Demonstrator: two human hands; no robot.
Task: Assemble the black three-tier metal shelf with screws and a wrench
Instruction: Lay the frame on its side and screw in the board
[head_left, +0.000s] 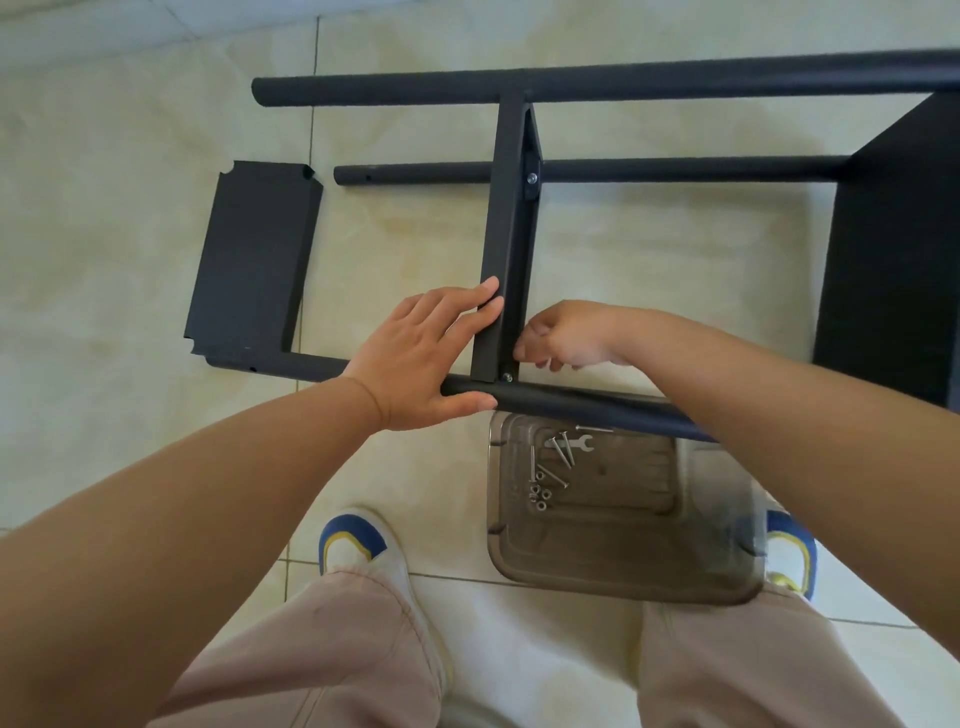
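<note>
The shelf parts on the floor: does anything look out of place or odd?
One thing stands out: a loose shelf panel lies flat on the tiles at the left, not yet mounted, its near edge resting over the front pole. The wrench and spare screws sit tidily in the clear tray.

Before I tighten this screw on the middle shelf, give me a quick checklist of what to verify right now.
1. Left hand steadies the middle shelf panel and near pole: ok.
2. Screw seated at the panel's near corner: ok, its head shows.
3. Right hand fingers at that corner: ok; whether they pinch a nut, cannot tell.
4. Wrench in hand: not ok, it lies in the clear tray.
5. Spare bolts and nuts within reach: ok, in the tray.
6. Third shelf panel mounted: not ok, it lies loose on the floor.
</note>
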